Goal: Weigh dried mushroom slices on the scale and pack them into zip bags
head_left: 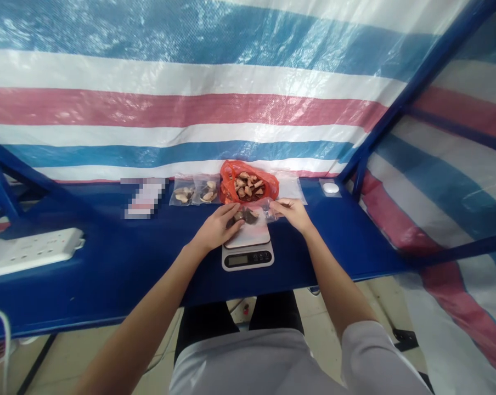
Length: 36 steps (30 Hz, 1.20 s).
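Observation:
A small white kitchen scale [248, 248] stands on the blue table [108, 263], just in front of me. Over its platform I hold a clear plastic bag [254, 214] with some brown pieces inside. My left hand [218, 225] pinches the bag's left side, fingers curled. My right hand [291, 213] grips the bag's right edge. Behind the scale lies an open red plastic bag [248, 184] full of tan and brown pieces.
Two filled clear bags [194, 193] lie left of the red bag, beside a blurred packet [143, 198]. Flat empty clear bags [291, 187] and a small white round object [331, 188] sit to the right. A white power strip [29, 249] rests far left. Striped tarpaulin walls the booth.

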{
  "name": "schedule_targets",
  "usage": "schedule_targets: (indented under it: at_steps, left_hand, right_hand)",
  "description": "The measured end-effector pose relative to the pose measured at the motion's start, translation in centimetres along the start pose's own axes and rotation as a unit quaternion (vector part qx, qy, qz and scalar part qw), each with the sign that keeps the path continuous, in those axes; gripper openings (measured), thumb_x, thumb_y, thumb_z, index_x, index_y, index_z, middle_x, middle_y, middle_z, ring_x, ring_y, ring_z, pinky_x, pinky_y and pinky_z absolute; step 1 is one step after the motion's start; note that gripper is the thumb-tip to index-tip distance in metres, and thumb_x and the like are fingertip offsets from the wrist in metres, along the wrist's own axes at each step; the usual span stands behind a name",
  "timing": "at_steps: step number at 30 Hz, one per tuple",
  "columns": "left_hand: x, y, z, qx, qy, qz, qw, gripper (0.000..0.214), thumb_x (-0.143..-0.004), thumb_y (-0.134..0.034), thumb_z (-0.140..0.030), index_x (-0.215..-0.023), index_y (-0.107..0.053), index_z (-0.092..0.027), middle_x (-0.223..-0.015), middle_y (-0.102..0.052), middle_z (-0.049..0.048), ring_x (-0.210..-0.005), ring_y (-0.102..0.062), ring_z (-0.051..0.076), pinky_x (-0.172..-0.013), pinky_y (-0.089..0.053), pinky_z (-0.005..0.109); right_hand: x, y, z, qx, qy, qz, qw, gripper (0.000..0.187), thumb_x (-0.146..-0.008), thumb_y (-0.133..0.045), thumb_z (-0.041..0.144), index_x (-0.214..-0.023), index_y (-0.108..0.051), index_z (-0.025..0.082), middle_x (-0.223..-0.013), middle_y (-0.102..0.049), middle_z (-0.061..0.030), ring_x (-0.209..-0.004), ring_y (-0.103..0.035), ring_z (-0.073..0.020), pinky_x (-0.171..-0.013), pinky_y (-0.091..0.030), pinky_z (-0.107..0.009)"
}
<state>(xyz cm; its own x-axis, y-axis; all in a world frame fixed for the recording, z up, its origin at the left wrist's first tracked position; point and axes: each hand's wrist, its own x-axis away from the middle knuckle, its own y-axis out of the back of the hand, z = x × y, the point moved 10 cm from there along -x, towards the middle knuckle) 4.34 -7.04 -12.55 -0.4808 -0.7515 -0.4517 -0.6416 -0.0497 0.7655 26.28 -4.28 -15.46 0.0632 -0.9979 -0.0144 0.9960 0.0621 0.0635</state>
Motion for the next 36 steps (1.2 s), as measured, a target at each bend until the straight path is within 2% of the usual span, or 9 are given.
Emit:
schedule_targets:
  at_steps: [4, 7, 11, 15, 17, 20, 26, 31, 36]
  left_hand:
    - [-0.4, 0.1, 0.6, -0.006, 0.003, 0.027, 1.0, 0.062, -0.096, -0.05, -0.06, -0.137, -0.064, -0.016, -0.143, -0.062, 0.0164, -0.134, -0.058, 0.031, -0.116, -0.046, 0.049]
    - [-0.3, 0.6, 1.0, 0.01, 0.005, 0.023, 1.0, 0.063, -0.097, -0.047, -0.061, -0.135, -0.065, -0.015, -0.143, -0.063, 0.0174, -0.135, -0.058, 0.031, -0.117, -0.045, 0.049]
    - [0.3, 2.5, 2.1, 0.036, 0.033, -0.035, 0.998, 0.059, -0.098, -0.045, -0.06, -0.133, -0.066, -0.017, -0.141, -0.064, 0.0153, -0.136, -0.057, 0.029, -0.119, -0.042, 0.049]
    - [1.1, 4.2, 4.1, 0.008, 0.054, -0.091, 0.994, 0.055, -0.099, -0.044, -0.055, -0.131, -0.067, -0.016, -0.137, -0.066, 0.0164, -0.134, -0.058, 0.03, -0.118, -0.043, 0.051]
    - [1.3, 4.1, 4.8, -0.012, 0.043, -0.084, 0.995, 0.053, -0.099, -0.045, -0.052, -0.131, -0.067, -0.015, -0.139, -0.065, 0.0182, -0.134, -0.058, 0.031, -0.117, -0.043, 0.053]
    - [1.6, 3.1, 5.9, -0.036, 0.04, -0.062, 0.997, 0.05, -0.097, -0.046, -0.049, -0.129, -0.067, -0.017, -0.137, -0.066, 0.0173, -0.134, -0.058, 0.033, -0.116, -0.042, 0.056]
    - [2.5, 1.5, 6.6, -0.113, 0.066, -0.029, 0.991, 0.052, -0.094, -0.05, -0.047, -0.137, -0.064, -0.021, -0.153, -0.053, 0.0151, -0.146, -0.044, 0.038, -0.119, -0.033, 0.063]
    - [2.6, 0.7, 6.5, -0.191, 0.119, 0.054, 0.973, 0.058, -0.098, -0.043, -0.045, -0.147, -0.056, -0.018, -0.164, -0.038, 0.0116, -0.155, -0.03, 0.035, -0.126, -0.023, 0.057]
    - [2.6, 0.4, 6.5, -0.231, 0.152, 0.092, 0.957, 0.057, -0.099, -0.039, -0.04, -0.152, -0.051, -0.02, -0.164, -0.038, 0.0082, -0.156, -0.028, 0.031, -0.127, -0.02, 0.054]
  right_hand:
    - [0.4, -0.2, -0.4, -0.008, -0.025, 0.013, 1.0, 0.054, -0.055, -0.087, 0.066, -0.075, -0.077, 0.017, -0.07, -0.075, -0.0029, -0.067, -0.071, -0.0184, -0.067, -0.063, -0.032]
    - [1.0, -0.4, -0.4, -0.013, -0.032, 0.034, 0.999, 0.051, -0.057, -0.087, 0.063, -0.077, -0.077, 0.017, -0.075, -0.076, -0.0037, -0.069, -0.072, -0.0171, -0.065, -0.062, -0.029]
    - [1.5, 0.6, -0.5, -0.015, -0.036, 0.039, 0.998, 0.049, -0.067, -0.083, 0.062, -0.087, -0.078, 0.017, -0.089, -0.079, -0.0091, -0.082, -0.075, -0.0206, -0.072, -0.063, -0.031]
    - [1.4, 3.6, 0.4, 0.085, 0.027, -0.032, 0.995, 0.045, -0.078, -0.074, 0.06, -0.091, -0.078, 0.017, -0.097, -0.08, -0.0105, -0.097, -0.075, -0.0261, -0.08, -0.063, -0.036]
    - [1.4, 4.7, 1.7, 0.181, 0.095, -0.083, 0.975, 0.037, -0.085, -0.069, 0.053, -0.094, -0.078, 0.019, -0.106, -0.079, -0.0095, -0.106, -0.073, -0.0268, -0.088, -0.061, -0.038]
    - [1.6, 4.3, 2.6, 0.335, 0.159, -0.122, 0.921, 0.027, -0.093, -0.063, 0.041, -0.105, -0.077, 0.023, -0.128, -0.072, -0.0078, -0.116, -0.07, -0.0261, -0.098, -0.058, -0.039]
    - [1.5, 1.2, 0.1, 0.527, 0.172, -0.072, 0.829, 0.033, -0.096, -0.061, 0.034, -0.124, -0.072, 0.021, -0.149, -0.058, -0.0129, -0.141, -0.052, -0.0314, -0.117, -0.043, -0.048]
    - [1.4, 0.9, -2.0, 0.57, 0.141, -0.048, 0.808, 0.042, -0.101, -0.053, 0.038, -0.136, -0.066, 0.02, -0.154, -0.053, -0.0127, -0.147, -0.045, -0.0314, -0.122, -0.036, -0.049]
    - [1.4, 0.8, -2.3, 0.581, 0.128, -0.048, 0.802, 0.044, -0.103, -0.048, 0.042, -0.141, -0.062, 0.025, -0.156, -0.052, -0.0095, -0.148, -0.044, -0.0298, -0.124, -0.033, -0.051]
